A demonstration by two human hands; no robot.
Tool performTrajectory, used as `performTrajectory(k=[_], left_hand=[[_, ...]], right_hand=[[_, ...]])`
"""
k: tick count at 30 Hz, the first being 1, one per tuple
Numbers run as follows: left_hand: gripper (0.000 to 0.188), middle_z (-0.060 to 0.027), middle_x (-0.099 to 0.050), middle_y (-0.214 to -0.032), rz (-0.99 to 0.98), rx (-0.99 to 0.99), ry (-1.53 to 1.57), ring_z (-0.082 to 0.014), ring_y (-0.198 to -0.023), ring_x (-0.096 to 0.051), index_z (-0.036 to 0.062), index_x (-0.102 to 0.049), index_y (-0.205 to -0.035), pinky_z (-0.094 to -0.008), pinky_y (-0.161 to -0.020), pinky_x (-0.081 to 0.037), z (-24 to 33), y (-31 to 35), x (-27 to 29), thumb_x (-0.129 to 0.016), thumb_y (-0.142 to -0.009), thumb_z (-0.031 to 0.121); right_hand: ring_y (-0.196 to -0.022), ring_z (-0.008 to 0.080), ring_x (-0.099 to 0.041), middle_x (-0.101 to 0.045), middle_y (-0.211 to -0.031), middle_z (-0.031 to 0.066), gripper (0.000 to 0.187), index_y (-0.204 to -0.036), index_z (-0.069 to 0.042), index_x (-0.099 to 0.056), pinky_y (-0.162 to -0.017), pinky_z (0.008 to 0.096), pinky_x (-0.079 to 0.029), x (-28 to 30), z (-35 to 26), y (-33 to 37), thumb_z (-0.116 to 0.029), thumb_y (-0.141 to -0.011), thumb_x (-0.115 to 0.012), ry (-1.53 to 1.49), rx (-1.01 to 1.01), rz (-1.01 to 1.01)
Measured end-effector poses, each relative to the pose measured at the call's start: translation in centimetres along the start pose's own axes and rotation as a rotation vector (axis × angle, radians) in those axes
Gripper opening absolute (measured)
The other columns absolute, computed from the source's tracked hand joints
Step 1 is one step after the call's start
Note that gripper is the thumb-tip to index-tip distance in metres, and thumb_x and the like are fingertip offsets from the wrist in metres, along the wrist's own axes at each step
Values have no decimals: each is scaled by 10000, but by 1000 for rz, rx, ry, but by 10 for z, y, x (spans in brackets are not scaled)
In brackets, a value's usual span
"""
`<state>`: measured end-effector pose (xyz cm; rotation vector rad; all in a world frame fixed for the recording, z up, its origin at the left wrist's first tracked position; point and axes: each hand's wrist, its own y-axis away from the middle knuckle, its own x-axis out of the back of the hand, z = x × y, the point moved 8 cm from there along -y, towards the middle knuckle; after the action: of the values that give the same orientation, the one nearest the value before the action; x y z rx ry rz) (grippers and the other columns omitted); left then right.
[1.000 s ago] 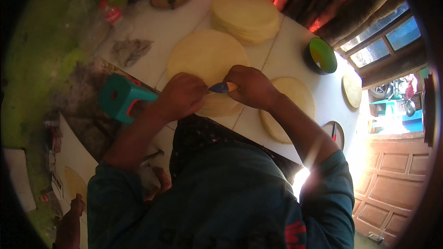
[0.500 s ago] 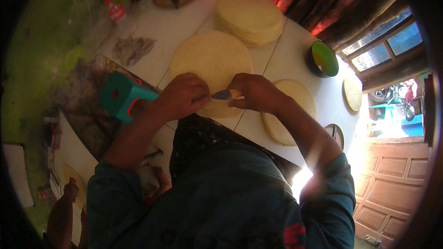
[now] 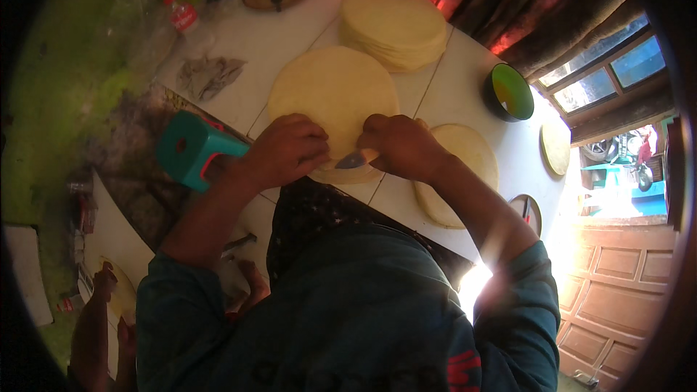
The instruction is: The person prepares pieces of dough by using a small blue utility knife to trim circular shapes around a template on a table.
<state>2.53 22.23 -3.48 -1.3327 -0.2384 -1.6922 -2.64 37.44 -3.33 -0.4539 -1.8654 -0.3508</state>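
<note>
A round, pale-yellow sheet of dough point(image 3: 334, 87) lies uppermost on a pile at the table's near edge. My left hand point(image 3: 290, 149) is closed at the near left rim of this pile, its fingertips pinched together there; whether they grip a sheet's edge is hard to see. My right hand point(image 3: 403, 147) is closed around a small knife point(image 3: 351, 160) with a pointed grey blade. The blade points left across the pile's near rim, toward my left fingertips. Most of the knife's handle is hidden in my fingers.
A taller stack of round sheets point(image 3: 396, 25) stands behind. More sheets point(image 3: 465, 174) lie to the right, near a green bowl point(image 3: 512, 93). A crumpled cloth point(image 3: 209, 76), a bottle point(image 3: 183, 16) and a teal stool point(image 3: 190, 149) are left. Another person's hand point(image 3: 105, 283) works at lower left.
My right hand has turned over slightly, and the knife's blade has shifted a little nearer to me and tilted. My left hand stays at the rim. The other person's hands have moved.
</note>
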Motion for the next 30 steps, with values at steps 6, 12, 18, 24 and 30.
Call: performTrajectory(k=[6, 12, 18, 24, 30], left_hand=[[214, -73, -678, -1044, -15, -7, -4, -291, -999, -639, 85, -748, -974, -430, -903, -495, -3, 2, -3, -804, -809, 210], [291, -84, -669, -1021, 51, 30, 38, -315, -996, -628, 80, -741, -1024, -447, -906, -482, 3, -2, -1, -806, -806, 262], [292, -105, -651, -956, 27, 148, 49, -328, -920, -618, 87, -730, -1042, -451, -827, -474, -1, -16, -12, -768, -836, 289], [274, -133, -649, -908, -28, 238, 36, -349, -889, -621, 57, -716, -1015, -458, -798, -486, -4, -24, -10, -757, -852, 274], [258, -150, -647, -862, 44, 389, 182, -352, -848, -625, 15, -694, -917, -445, -749, -496, -20, -14, 3, -756, -844, 255]], right_hand=[[-986, 329, -661, -648, -1026, 100, 202, -1023, -117, -707, -837, 454, -543, -5, 17, -1, -168, -828, -697, -134, -53, 8], [-1004, 349, -650, -658, -1013, 132, 212, -1041, -81, -696, -861, 463, -529, 2, 16, -10, -165, -848, -673, -169, -54, 76], [-998, 370, -642, -675, -1020, 163, 234, -1056, -63, -691, -880, 465, -517, 1, 22, -22, -174, -851, -679, -162, -112, 19], [-987, 379, -642, -674, -1020, 177, 236, -1057, -54, -701, -864, 457, -516, 15, 22, -28, -202, -874, -687, -205, -143, 72], [-983, 385, -642, -676, -1009, 190, 237, -1038, -47, -694, -864, 468, -507, 30, 36, -32, -220, -878, -680, -296, -191, 101]])
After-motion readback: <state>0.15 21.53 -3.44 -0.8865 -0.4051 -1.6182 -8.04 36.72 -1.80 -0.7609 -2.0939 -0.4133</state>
